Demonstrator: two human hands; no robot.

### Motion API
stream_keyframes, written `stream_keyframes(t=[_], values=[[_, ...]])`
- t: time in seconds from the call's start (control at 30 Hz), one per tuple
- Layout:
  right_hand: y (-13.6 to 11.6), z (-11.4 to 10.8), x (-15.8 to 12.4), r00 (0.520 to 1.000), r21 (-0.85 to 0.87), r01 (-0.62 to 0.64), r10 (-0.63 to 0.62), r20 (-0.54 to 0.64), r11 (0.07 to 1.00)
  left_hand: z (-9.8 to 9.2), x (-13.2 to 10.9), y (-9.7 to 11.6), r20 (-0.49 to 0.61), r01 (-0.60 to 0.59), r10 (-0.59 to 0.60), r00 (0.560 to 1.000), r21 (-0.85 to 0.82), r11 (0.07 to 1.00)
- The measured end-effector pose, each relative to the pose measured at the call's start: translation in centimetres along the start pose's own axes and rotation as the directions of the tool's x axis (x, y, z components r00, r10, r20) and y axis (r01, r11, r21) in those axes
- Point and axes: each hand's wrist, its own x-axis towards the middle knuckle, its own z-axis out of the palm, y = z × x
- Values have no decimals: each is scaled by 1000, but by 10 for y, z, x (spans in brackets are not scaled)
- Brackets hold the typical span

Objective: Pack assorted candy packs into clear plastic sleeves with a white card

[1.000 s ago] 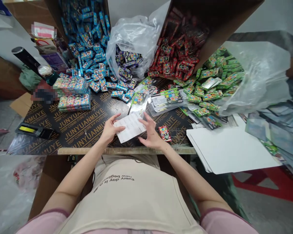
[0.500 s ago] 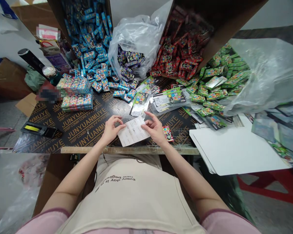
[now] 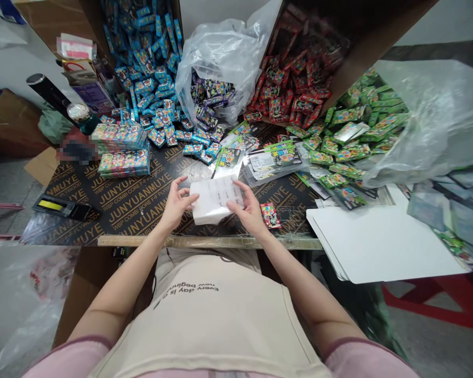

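Note:
A white printed packet (image 3: pixel 216 199), apparently several thin layers, is held above the front of the dark table. My left hand (image 3: pixel 177 203) pinches its left edge between thumb and fingers. On the other side my right hand (image 3: pixel 247 207) grips the right edge, thumb on the face and fingers behind. Just right of that hand lies a small red packet (image 3: pixel 270 215). Beyond the hands are a clear-and-green printed bag (image 3: pixel 227 161) and a pile of similar bags (image 3: pixel 274 160).
Blue packets (image 3: pixel 163 113), purple packets in a plastic bag (image 3: pixel 224 47), red packets (image 3: pixel 291 86) and green packets (image 3: pixel 350 142) stand behind. White sheets (image 3: pixel 382 241) overhang the right front edge. Stacked bundles (image 3: pixel 124 163) and a black tape dispenser (image 3: pixel 65 207) are at left.
The white packet has tilted and levelled, with its lower edge raised and its layers now bent. My hands have shifted slightly on its edges.

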Motion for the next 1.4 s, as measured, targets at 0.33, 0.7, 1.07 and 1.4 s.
stream_keyframes(t=[0.33,0.7,1.07,1.4], values=[[-6,-1,1,989,34,-149,149,-4,988,10,-8,-1,76,36,-46,996,123,992],[-26,-1,-1,976,-445,7,-104,-192,895,7,-3,4,14,-180,207,978,554,813],[-14,-19,-5,996,-346,-84,80,-24,935,4,12,-9,212,90,-167,963,331,939],[33,-118,-46,968,-880,-231,3,-252,416,44,44,-55,62,353,-374,925,221,909]])
